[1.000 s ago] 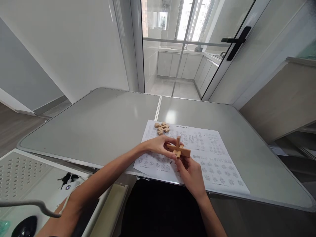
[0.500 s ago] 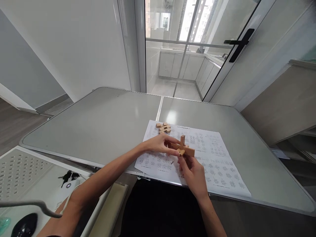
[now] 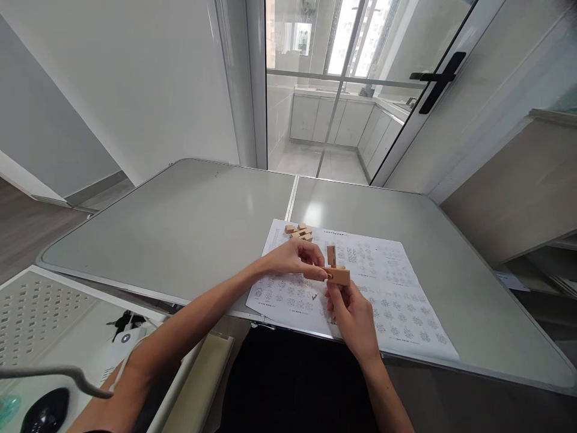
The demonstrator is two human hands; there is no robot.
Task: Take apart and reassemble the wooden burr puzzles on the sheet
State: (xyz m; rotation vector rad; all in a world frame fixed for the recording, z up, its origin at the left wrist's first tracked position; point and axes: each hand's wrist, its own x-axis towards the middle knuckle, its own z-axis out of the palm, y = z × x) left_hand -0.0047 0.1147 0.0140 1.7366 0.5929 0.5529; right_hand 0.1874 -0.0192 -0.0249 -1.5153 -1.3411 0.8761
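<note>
Light wooden puzzle pieces [image 3: 339, 276] are held together between my two hands, above a printed sheet [image 3: 406, 300]. One piece lies crosswise at the front, and another stands upright behind it. My left hand [image 3: 297, 258] pinches the left end of the crosswise piece with thumb and fingers. From below and the right, my right hand [image 3: 354, 310] grips the underside of the pieces, its fingertips partly hidden. Several loose wooden pieces [image 3: 300, 231] lie in a small group at the sheet's upper left, just beyond my left hand.
The grey table [image 3: 202, 222] has a seam down its middle. At the lower left is a white perforated surface [image 3: 40, 313] with keys, a white device [image 3: 126, 340] and a black rounded object [image 3: 45, 412]. A glass door [image 3: 333, 120] stands behind the table.
The held wooden pieces have turned, so the crosswise piece now faces me more squarely. My left fingers have shifted slightly along it. My right hand has stayed nearly in place.
</note>
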